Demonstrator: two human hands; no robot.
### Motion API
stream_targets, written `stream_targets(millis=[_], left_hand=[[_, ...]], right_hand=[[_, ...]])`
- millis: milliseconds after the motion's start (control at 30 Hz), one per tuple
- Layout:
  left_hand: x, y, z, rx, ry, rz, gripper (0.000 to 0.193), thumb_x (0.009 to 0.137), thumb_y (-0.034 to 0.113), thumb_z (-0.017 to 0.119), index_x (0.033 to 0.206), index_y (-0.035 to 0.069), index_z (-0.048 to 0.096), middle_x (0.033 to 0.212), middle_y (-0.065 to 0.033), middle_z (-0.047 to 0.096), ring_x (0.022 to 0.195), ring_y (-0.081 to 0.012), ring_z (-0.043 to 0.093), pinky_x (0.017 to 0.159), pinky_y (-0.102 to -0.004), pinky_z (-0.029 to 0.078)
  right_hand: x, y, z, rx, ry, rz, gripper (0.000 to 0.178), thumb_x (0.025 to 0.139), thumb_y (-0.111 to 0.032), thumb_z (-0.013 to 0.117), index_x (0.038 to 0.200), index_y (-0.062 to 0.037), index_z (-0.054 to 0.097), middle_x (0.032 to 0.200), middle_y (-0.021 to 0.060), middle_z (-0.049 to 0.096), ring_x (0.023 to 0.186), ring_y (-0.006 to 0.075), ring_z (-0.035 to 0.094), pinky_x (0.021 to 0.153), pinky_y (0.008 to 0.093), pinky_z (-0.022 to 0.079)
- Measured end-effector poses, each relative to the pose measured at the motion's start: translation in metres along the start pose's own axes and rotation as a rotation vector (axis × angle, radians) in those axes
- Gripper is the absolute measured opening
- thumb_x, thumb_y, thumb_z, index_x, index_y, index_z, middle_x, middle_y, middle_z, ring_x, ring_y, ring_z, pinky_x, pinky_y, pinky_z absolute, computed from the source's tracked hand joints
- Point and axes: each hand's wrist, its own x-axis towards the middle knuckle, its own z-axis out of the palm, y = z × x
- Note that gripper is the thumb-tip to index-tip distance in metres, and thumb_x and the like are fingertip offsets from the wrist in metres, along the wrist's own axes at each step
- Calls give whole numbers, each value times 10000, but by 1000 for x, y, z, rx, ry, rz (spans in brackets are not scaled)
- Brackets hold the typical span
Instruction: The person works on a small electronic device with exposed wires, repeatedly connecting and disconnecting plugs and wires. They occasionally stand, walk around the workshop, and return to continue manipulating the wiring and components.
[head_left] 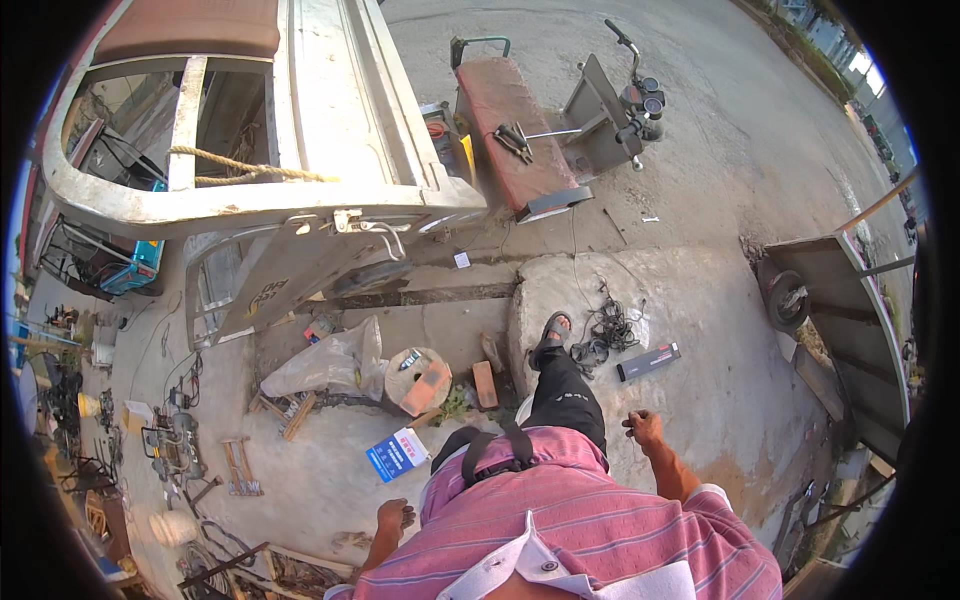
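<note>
My left hand (396, 515) hangs low beside my body, fingers loosely curled, nothing visible in it. Nearest to it is a blue and white carton (397, 455) on the ground. Out to my right side, my right hand (643, 427) is held in the air, its fingers slightly bent and apart around nothing. Beyond it a long dark box (648, 362) lies on the concrete, next to a tangle of black cables (612, 325). My sandalled foot (555, 328) is stretched forward near the cables. Neither hand touches any object.
A three-wheeler's red seat (515, 130) stands ahead, pliers-like tools (513, 142) on it. At the left is a pale vehicle body (350, 100) with its door open. A brick (485, 384) and a round block (405, 374) lie near my feet. A tyre (788, 300) leans at right.
</note>
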Motion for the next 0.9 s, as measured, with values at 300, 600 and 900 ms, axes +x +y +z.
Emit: stream_targets(millis=[300, 600, 900], left_hand=[[119, 109, 208, 25, -39, -131, 186, 966, 230, 612, 1030, 56, 623, 850, -92, 657, 645, -219, 648, 597, -405, 540], [-3, 373, 417, 261, 96, 450, 186, 959, 161, 639, 1058, 6, 674, 872, -62, 683, 746, -150, 653, 678, -305, 517], [-20, 450, 521, 302, 6, 548, 227, 964, 171, 673, 1105, -7, 674, 894, -83, 699, 767, -152, 683, 713, -304, 529]], right_hand=[[223, -54, -54, -82, -52, 32, 310, 994, -257, 616, 1120, 20, 677, 860, 114, 750, 544, 141, 600, 470, 282, 435], [371, -114, -158, -116, -108, 327, 322, 970, -245, 593, 1110, 34, 673, 820, 101, 718, 498, 121, 540, 402, 276, 384], [471, -275, -85, -51, -292, 5, 286, 1002, -231, 593, 1125, 22, 643, 879, 127, 755, 537, 110, 572, 457, 263, 426]])
